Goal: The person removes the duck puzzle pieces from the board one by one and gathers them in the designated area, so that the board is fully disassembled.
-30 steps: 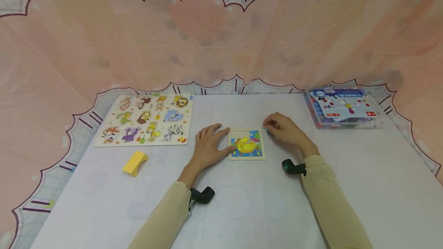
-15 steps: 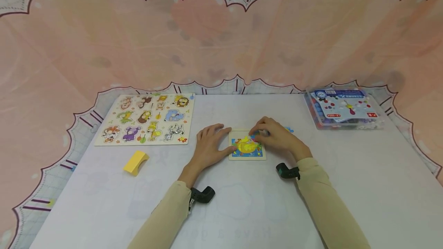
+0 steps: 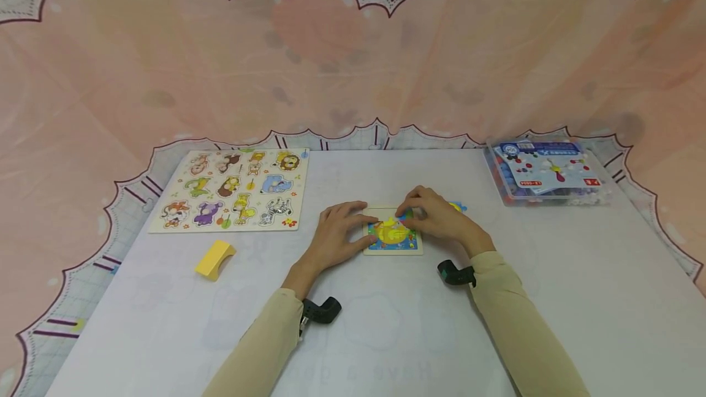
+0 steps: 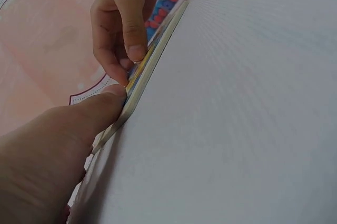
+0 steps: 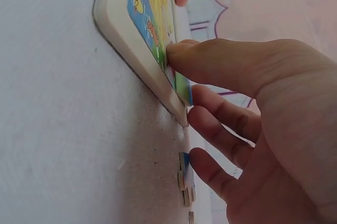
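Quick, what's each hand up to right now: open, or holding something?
Left hand: open, resting on the jigsaw puzzle at its left side.
Right hand: closed, seemingly pinching a jigsaw piece at the puzzle's upper right.

Right hand (image 5: 284,111) at corner of puzzle (image 5: 126,32)

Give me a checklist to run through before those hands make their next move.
1. Duck jigsaw lying flat on the white table: ok.
2. Left hand touching its left side: ok, thumb and fingertips are on it.
3. Right hand at the upper right corner with a green-edged piece: ok.
4. That piece fully seated: cannot tell, fingers cover much of it.
5. All pieces placed: not ok, loose pieces lie beyond that corner.
6. Yellow arch block clear of both hands: ok.
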Demonstrator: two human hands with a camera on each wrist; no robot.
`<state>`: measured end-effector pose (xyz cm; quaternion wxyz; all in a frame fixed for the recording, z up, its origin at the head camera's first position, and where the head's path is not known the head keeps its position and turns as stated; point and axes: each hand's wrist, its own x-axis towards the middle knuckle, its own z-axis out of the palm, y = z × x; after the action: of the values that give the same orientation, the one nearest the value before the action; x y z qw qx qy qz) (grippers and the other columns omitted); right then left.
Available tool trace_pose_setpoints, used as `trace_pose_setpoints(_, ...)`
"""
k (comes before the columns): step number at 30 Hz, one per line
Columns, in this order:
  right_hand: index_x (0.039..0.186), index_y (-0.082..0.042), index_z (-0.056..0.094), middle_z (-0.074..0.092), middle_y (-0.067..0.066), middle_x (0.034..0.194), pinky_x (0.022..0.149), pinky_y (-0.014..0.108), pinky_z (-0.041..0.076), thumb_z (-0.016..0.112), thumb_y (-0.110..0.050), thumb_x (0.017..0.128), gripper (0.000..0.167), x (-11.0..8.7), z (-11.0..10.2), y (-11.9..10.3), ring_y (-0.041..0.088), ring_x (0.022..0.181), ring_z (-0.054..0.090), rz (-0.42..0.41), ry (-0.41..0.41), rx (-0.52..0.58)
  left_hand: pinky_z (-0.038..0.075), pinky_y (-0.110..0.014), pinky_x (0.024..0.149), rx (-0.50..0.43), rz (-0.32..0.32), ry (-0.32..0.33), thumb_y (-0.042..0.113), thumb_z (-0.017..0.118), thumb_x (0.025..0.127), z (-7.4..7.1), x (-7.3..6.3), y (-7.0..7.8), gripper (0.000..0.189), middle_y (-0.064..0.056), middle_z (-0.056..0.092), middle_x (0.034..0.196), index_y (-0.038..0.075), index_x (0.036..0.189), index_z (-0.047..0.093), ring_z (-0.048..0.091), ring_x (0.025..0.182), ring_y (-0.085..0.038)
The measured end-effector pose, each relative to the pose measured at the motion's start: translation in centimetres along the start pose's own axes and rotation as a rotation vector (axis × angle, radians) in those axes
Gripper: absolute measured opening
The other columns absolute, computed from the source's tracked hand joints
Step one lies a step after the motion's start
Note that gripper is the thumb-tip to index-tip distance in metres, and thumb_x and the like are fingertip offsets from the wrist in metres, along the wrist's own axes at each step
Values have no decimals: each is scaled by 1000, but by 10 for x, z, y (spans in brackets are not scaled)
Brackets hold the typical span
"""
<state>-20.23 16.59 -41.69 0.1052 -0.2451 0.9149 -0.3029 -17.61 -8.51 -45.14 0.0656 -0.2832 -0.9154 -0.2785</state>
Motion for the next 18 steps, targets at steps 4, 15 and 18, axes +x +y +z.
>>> trace_pose_setpoints(4, 102, -19, 70, 53, 9, 119, 107, 55, 36, 68, -19, 87, 15, 1, 0, -1, 29, 117, 45, 5, -1, 3, 28, -50, 107, -7, -9, -6, 46, 66, 85, -1, 0, 1, 34, 0, 51, 138, 30, 115, 67, 41, 132, -21)
trace_pose_setpoints(15, 114, -12, 61, 57, 6, 116, 106, 48, 39, 69, -16, 86, 29, 1, -2, -3, 24, 112, 50, -6, 12, 51, 27, -50, 107, -14, -13, -10, 46, 66, 85, 0, 0, 1, 35, 0, 50, 139, 30, 116, 67, 40, 132, -21)
trace_pose_setpoints(18, 119, -12, 57, 57, 5, 115, 98, 42, 45, 69, -16, 87, 34, 0, -2, -3, 22, 104, 51, 2, 30, 79, 28, -51, 107, -16, -7, -4, 45, 66, 85, 0, 0, 1, 35, -1, 51, 138, 29, 116, 67, 41, 131, -22)
